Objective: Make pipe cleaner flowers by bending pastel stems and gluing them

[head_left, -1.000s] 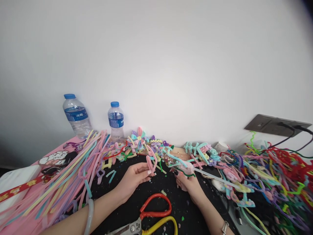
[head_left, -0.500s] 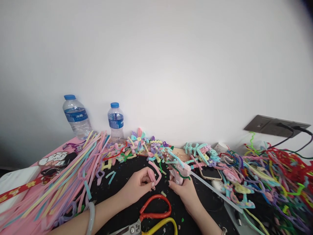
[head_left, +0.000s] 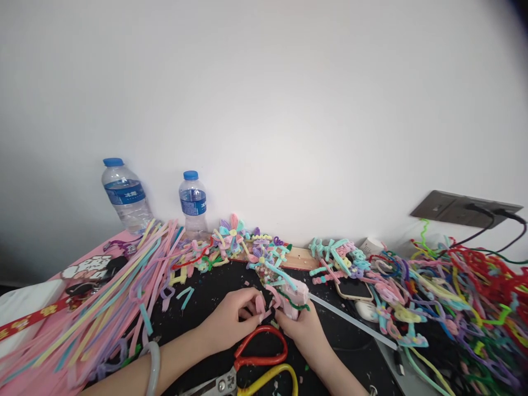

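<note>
My left hand [head_left: 235, 316] pinches a bent pink pipe cleaner [head_left: 259, 304] between thumb and fingers. Close beside it, my right hand [head_left: 307, 330] is wrapped round a pale pink glue gun [head_left: 299, 290], and its thumb and fingertips come up to the pipe cleaner's other end. A long translucent glue stick [head_left: 355, 319] juts from the back of the gun. A dark green strand lies across the gun's body. Just below the hands rest scissors [head_left: 247, 362] with one red and one yellow handle. The exact contact between fingertips is partly hidden.
Straight pastel pipe cleaners [head_left: 111, 297] fan out on the left. Finished pipe-cleaner flowers [head_left: 233, 234] line the back. A tangled colourful heap [head_left: 462, 308] fills the right, near a phone [head_left: 353, 290] and a white mouse [head_left: 365, 311]. Two water bottles [head_left: 192, 203] [head_left: 126, 192] stand by the wall.
My hands have come closer together. My right hand has moved left with the glue gun, and the pink pipe cleaner now reaches between both hands.
</note>
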`<action>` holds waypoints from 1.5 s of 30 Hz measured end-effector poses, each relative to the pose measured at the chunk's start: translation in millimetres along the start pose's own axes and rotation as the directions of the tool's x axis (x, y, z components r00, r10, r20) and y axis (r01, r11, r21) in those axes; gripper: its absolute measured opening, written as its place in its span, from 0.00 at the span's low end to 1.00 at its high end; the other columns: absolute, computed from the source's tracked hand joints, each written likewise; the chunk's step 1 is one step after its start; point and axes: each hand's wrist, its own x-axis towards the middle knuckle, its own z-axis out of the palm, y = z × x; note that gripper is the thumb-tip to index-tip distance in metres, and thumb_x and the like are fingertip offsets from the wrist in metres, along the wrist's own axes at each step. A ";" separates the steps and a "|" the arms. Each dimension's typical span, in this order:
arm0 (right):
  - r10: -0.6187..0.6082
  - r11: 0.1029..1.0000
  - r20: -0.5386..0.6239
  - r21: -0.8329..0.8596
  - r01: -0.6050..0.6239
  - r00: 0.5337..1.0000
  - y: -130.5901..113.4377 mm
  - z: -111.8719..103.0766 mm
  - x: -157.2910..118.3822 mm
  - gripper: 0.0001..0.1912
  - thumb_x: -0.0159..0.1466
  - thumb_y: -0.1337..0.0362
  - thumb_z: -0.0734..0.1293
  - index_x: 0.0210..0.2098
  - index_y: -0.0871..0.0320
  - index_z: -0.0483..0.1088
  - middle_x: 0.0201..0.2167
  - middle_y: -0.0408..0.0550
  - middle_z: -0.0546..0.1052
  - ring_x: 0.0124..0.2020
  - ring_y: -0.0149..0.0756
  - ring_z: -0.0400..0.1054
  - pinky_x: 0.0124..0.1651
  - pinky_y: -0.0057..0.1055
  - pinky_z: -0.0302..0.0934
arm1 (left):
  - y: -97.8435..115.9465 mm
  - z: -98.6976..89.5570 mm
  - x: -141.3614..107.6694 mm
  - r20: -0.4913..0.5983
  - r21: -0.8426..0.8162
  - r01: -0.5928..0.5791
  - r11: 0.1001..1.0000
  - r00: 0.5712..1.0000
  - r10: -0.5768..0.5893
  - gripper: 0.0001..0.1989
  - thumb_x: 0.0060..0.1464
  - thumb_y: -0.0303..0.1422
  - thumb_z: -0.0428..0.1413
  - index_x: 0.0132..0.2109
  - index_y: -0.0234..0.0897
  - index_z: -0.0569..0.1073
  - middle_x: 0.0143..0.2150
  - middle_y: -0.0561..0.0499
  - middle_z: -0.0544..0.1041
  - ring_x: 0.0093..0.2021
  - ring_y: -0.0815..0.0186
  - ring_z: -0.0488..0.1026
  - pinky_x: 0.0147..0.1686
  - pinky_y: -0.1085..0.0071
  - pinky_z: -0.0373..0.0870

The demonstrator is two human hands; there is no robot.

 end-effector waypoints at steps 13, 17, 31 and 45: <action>0.013 0.999 -0.067 -0.046 -0.016 0.998 -1.5 -2.6 1.7 0.04 0.49 0.69 0.67 0.26 0.61 0.72 0.21 0.44 0.74 0.23 0.34 0.66 0.28 0.27 0.62 | -5.1 -7.4 4.0 -0.097 -0.358 0.113 0.927 0.983 -0.157 0.07 0.51 0.35 0.55 0.33 0.35 0.67 0.33 0.51 0.74 0.35 0.65 0.73 0.35 0.71 0.68; 0.013 1.000 -0.052 -0.003 -0.014 0.999 -0.2 -2.2 3.1 0.05 0.50 0.67 0.67 0.28 0.61 0.72 0.21 0.45 0.74 0.22 0.33 0.66 0.28 0.27 0.62 | -3.0 -9.7 3.6 -0.110 -0.439 0.197 0.877 0.957 -0.270 0.09 0.51 0.36 0.55 0.35 0.35 0.67 0.34 0.50 0.76 0.37 0.64 0.74 0.37 0.70 0.68; 0.013 0.997 -0.238 0.071 0.004 0.971 1.3 -5.9 4.9 0.09 0.51 0.62 0.69 0.29 0.62 0.73 0.25 0.49 0.77 0.28 0.39 0.69 0.35 0.32 0.64 | -13.1 -7.4 4.1 -0.125 -0.231 0.134 0.964 0.978 -0.166 0.12 0.50 0.36 0.54 0.39 0.33 0.73 0.36 0.47 0.77 0.33 0.64 0.73 0.32 0.71 0.69; 0.041 0.995 -0.221 0.101 -0.019 0.974 2.9 -11.8 6.0 0.11 0.52 0.60 0.70 0.30 0.62 0.73 0.25 0.49 0.77 0.27 0.39 0.70 0.34 0.32 0.65 | -4.7 -12.3 4.5 -0.199 0.123 0.152 0.981 0.972 -0.125 0.12 0.50 0.36 0.53 0.31 0.34 0.77 0.22 0.52 0.73 0.22 0.69 0.65 0.23 0.75 0.58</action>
